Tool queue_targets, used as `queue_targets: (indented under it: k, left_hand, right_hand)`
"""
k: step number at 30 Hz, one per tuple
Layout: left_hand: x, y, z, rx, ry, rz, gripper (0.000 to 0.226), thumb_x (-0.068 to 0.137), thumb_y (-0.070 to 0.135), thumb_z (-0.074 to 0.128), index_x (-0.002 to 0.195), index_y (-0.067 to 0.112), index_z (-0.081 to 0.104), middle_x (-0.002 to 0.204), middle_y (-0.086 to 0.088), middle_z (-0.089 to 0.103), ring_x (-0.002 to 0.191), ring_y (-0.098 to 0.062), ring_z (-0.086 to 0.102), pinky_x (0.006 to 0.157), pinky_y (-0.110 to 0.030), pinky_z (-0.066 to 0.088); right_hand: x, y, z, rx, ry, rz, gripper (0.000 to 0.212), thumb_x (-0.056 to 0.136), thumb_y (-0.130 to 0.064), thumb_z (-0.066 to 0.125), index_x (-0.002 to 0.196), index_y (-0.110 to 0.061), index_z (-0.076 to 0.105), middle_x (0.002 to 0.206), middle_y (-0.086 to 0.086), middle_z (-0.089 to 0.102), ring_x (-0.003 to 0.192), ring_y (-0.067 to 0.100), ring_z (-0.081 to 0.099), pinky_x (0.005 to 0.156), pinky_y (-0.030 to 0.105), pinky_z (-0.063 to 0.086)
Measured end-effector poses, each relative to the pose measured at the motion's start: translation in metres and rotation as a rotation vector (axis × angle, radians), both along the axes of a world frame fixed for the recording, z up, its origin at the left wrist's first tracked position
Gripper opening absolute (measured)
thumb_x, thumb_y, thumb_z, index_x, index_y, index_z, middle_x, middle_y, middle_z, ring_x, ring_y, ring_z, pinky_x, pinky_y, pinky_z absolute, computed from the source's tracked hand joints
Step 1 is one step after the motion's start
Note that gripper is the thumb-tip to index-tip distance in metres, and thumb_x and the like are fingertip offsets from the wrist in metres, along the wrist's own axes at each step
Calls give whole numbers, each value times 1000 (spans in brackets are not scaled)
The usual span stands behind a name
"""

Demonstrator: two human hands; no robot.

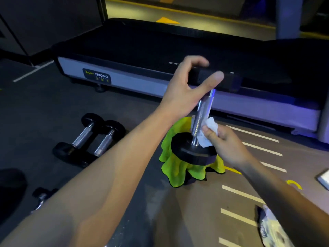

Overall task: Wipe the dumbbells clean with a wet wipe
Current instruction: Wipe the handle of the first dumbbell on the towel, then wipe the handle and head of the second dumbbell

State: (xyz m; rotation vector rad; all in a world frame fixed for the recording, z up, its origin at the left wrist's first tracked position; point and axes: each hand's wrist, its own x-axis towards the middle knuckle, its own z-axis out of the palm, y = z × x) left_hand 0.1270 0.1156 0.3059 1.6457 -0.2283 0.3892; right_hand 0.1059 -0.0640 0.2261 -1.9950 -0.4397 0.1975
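A black dumbbell (194, 150) stands upright on its lower head, which rests on a yellow-green cloth (171, 166). Its chrome handle (203, 111) rises, slightly tilted, to the upper head (229, 81). My left hand (187, 82) grips the upper head from the left, thumb and fingers around it. My right hand (224, 143) pinches a white wet wipe (207, 132) against the lower part of the handle, just above the bottom head.
Two more dumbbells (89, 139) lie side by side on the dark floor at left, and another (42, 198) at the lower left. A treadmill deck (160, 50) runs across behind. A wipe packet (272, 229) lies at lower right.
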Motion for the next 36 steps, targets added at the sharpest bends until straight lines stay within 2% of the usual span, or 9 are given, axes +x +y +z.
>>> queue_targets:
  k: [4, 9, 15, 18, 20, 24, 28, 34, 36]
  left_hand:
    - [-3, 6, -35, -64, 205, 17, 88, 85, 34, 85, 155, 27, 32, 151, 1, 51, 139, -11, 51, 110, -19, 46]
    - [-6, -8, -76, 40, 309, 40, 40, 87, 40, 77, 118, 15, 73, 97, -1, 79, 89, -14, 75, 89, -39, 61]
    - [-11, -16, -67, 106, 316, 57, 25, 102, 39, 61, 109, 16, 69, 95, -4, 76, 88, -23, 74, 86, -51, 60]
    - [-20, -10, -67, 35, 293, 84, 24, 105, 33, 57, 112, 13, 69, 94, -2, 76, 85, -21, 74, 85, -52, 61]
    - [-30, -1, -68, -31, 260, 80, 21, 107, 25, 56, 113, 8, 68, 95, -7, 76, 88, -24, 76, 84, -50, 62]
    - [-62, 34, -76, -242, 280, 67, 16, 103, 15, 59, 111, 3, 65, 97, -4, 76, 87, -20, 77, 79, -37, 64]
    - [-99, 88, -102, -125, 317, 172, 25, 93, 24, 62, 111, 8, 69, 92, -2, 75, 80, -16, 75, 71, -25, 59]
    - [-111, 147, -191, 140, 616, 331, 22, 94, 29, 70, 98, 7, 66, 75, -24, 64, 65, -22, 59, 61, -38, 47]
    - [-106, 159, -219, 152, 709, 325, 39, 85, 47, 67, 96, 9, 66, 75, -19, 63, 68, -24, 59, 65, -46, 52]
  right_hand:
    - [2, 9, -15, 39, -116, -108, 37, 102, -46, 56, 97, -13, 72, 91, 8, 76, 82, 4, 58, 78, 43, 52]
    - [-10, 19, -15, 92, -249, -338, 36, 95, -39, 71, 79, -6, 68, 64, 11, 56, 66, 6, 40, 53, 35, 34]
    - [-28, 29, -13, 184, -250, -510, 58, 99, -39, 65, 67, 8, 50, 63, 28, 44, 60, 10, 33, 52, 32, 24]
    - [-41, 38, -14, 368, -231, -537, 32, 96, -42, 62, 83, -15, 75, 63, -4, 60, 65, -3, 51, 58, 19, 41]
    - [-48, 42, -14, 391, -236, -558, 26, 97, -49, 62, 107, -29, 75, 96, -15, 76, 90, -3, 69, 76, 18, 54]
    - [-61, 38, -22, 434, -106, -626, 50, 86, -75, 59, 105, -32, 76, 107, 8, 77, 104, 31, 74, 93, 57, 57]
    - [-82, 69, -45, 464, 101, -444, 46, 79, -65, 64, 84, -21, 78, 71, 5, 74, 65, 10, 62, 57, 23, 50]
    - [-114, 119, -134, 411, 541, -244, 66, 69, -78, 72, 89, -14, 73, 67, 2, 66, 68, 11, 58, 64, 32, 45]
    - [-112, 120, -147, 464, 632, -267, 49, 84, -58, 75, 85, -9, 74, 65, -3, 65, 64, 8, 57, 59, 23, 45]
